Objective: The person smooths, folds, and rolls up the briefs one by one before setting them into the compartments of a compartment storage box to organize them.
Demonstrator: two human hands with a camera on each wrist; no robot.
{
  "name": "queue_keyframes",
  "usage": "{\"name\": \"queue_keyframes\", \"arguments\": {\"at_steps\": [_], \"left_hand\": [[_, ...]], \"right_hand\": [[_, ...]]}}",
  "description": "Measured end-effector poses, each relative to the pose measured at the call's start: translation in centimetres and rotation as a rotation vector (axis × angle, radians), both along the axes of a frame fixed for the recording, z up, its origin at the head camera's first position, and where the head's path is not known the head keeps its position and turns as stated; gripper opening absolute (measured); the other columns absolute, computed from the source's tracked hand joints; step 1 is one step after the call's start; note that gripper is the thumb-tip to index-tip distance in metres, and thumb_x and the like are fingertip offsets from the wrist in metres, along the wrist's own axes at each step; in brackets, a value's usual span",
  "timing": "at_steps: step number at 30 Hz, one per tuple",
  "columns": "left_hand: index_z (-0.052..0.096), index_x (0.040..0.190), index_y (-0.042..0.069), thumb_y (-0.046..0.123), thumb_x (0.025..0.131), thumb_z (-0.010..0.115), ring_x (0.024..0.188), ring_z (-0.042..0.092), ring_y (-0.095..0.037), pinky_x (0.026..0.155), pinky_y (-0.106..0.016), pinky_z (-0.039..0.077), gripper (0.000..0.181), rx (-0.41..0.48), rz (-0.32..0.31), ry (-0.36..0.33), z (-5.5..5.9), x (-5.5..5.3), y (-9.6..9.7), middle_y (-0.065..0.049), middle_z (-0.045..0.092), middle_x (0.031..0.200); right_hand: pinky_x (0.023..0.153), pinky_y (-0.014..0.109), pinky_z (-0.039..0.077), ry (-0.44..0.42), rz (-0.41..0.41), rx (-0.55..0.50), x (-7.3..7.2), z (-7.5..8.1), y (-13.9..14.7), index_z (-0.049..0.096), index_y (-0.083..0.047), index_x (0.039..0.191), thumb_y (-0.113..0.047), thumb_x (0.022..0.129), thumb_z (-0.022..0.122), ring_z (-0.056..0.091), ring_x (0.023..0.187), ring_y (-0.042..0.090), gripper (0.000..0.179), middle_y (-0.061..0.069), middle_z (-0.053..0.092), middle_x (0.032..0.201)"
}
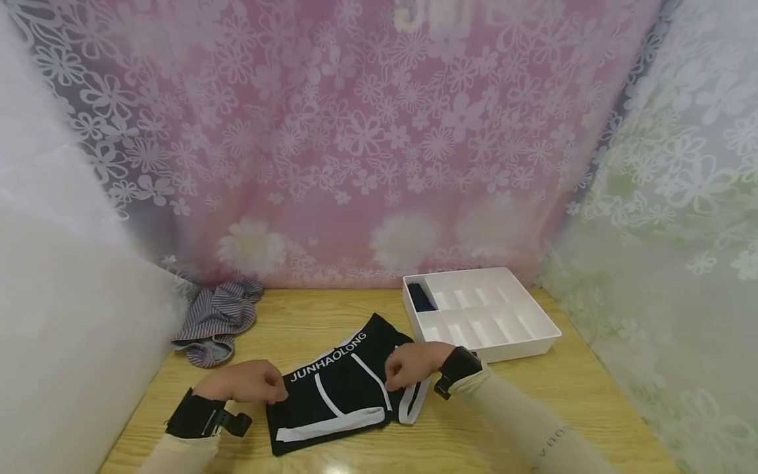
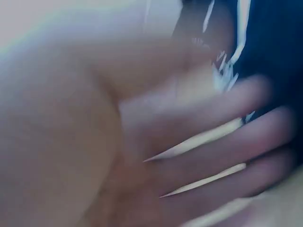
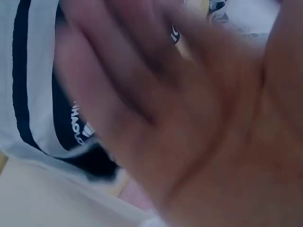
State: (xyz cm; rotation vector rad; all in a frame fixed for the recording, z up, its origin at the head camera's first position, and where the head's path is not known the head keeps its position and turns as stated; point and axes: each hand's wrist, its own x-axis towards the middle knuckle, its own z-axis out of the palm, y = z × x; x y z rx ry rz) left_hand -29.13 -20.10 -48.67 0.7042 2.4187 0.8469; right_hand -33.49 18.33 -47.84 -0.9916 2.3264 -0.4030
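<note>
Black boxer briefs (image 1: 331, 392) with white piping, white leg trim and lettered waistband lie spread on the table, the waistband facing away from me. My left hand (image 1: 249, 382) is at their left end, thumb and fingers pinching the cloth near the waistband. In the left wrist view the left fingers (image 2: 213, 137) are blurred over the dark fabric. At the right part of the briefs, my right hand (image 1: 411, 364) pinches the cloth with bent fingers. The right wrist view shows that hand close over the white trim and part of the lettering, its fingertips hidden.
A white divided tray (image 1: 474, 352) stands at the back right, with a dark folded cloth (image 1: 421, 297) in its back left compartment. Crumpled striped cloth (image 1: 219, 319) lies at the back left. Patterned curtains (image 1: 367, 151) hang behind the wooden table (image 1: 474, 434) and at its sides.
</note>
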Motion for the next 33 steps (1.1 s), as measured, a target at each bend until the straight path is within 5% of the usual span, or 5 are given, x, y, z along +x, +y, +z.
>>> {"name": "queue_keyframes", "arguments": {"at_steps": [4,7,14,23,33], "left_hand": [[0.069,0.11,0.008,0.019,0.09,0.078,0.09,0.062,-0.023,0.081,-0.045,0.053,0.024,-0.112,0.192,0.264,-2.1,0.1,2.3,-0.005,0.065,0.101],[0.066,0.122,0.003,0.02,0.085,0.083,0.101,0.062,-0.033,0.09,-0.054,0.051,0.044,-0.204,0.296,0.307,-2.9,0.3,3.6,-0.014,0.062,0.112],[0.066,0.121,0.001,0.025,0.079,0.088,0.1,0.054,-0.037,0.083,-0.057,0.05,0.053,-0.266,0.339,0.447,-3.7,2.6,6.2,-0.015,0.056,0.107],[0.06,0.136,-0.006,0.05,0.063,0.096,0.126,0.048,-0.055,0.096,-0.067,0.047,0.099,-0.313,0.284,0.228,-3.6,5.3,8.3,-0.033,0.049,0.142],[0.042,0.156,0.002,0.05,0.057,0.1,0.145,0.03,-0.057,0.102,-0.075,0.038,0.124,-0.332,0.163,0.187,-3.4,3.8,5.6,-0.029,0.032,0.161]], "right_hand": [[0.091,0.031,0.052,0.285,-0.078,-0.035,-1.4,-1.2,-0.8,0.07,-0.012,0.121,-0.017,0.103,0.063,0.063,0.101,0.012,0.02,-0.001,0.065,0.113],[0.11,0.04,0.045,0.355,-0.113,-0.003,-2.4,-1.9,-1.7,0.057,-0.006,0.144,-0.013,0.105,0.058,0.055,0.132,0.025,0.04,0.012,0.056,0.143],[0.121,0.045,0.032,0.476,-0.104,0.165,-4.3,-4.3,-3.2,0.038,-0.014,0.161,-0.035,0.094,0.074,0.033,0.152,0.034,0.078,0.015,0.034,0.165],[0.12,0.047,0.033,0.348,-0.158,0.252,-4.5,-3.6,-2.7,0.039,-0.021,0.161,-0.051,0.081,0.084,0.026,0.155,0.033,0.096,0.008,0.029,0.168],[0.111,0.046,0.044,0.375,-0.195,0.474,-1.7,-2.5,-2.9,0.028,-0.023,0.165,-0.074,0.065,0.085,0.031,0.153,0.032,0.125,0.009,0.024,0.17]]}}
